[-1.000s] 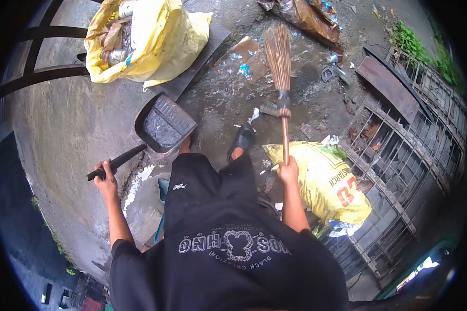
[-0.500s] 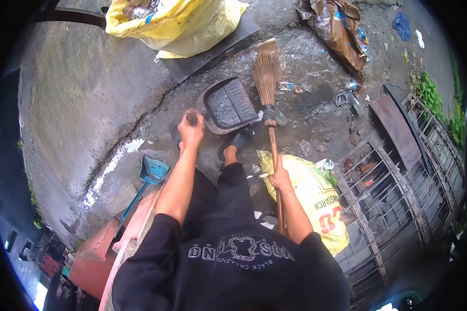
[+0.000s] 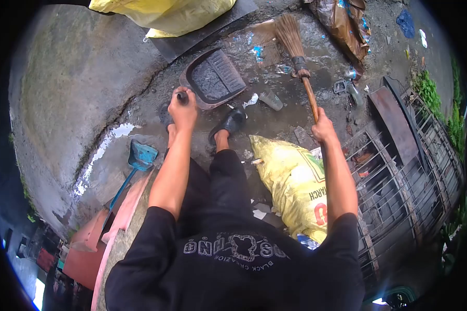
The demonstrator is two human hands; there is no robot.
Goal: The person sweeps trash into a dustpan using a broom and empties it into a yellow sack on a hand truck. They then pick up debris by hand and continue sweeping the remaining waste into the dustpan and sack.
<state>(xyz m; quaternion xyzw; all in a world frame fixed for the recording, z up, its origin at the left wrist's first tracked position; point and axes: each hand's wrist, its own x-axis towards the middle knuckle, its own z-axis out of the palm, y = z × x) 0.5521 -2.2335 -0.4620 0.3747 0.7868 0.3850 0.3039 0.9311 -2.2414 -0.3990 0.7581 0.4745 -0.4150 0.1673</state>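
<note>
My left hand [image 3: 183,110] is closed around the upright handle of a dustpan [image 3: 229,94]. The pan rests on the wet ground just ahead of my feet, with dark grit inside it. My right hand [image 3: 323,127] grips the wooden stick of a broom [image 3: 290,39]. Its stiff bristles touch the ground at the far side, beside a flat brown piece of cardboard [image 3: 267,53]. A clear plastic cup [image 3: 271,100] and a crumpled white scrap [image 3: 251,100] lie between the dustpan and the broom stick.
A yellow sack [image 3: 288,181] slumps by my right leg. Another yellow sack [image 3: 192,18] stands ahead on a dark board. Torn brown wrapping [image 3: 342,26] lies far right, near a metal grating [image 3: 394,197]. A blue dustpan [image 3: 141,155] leans at left by a pink ledge [image 3: 129,207].
My right hand has moved forward and right with the broom, so its bristles are farther from the dustpan. The plastic cup now shows fully. My left hand keeps its hold.
</note>
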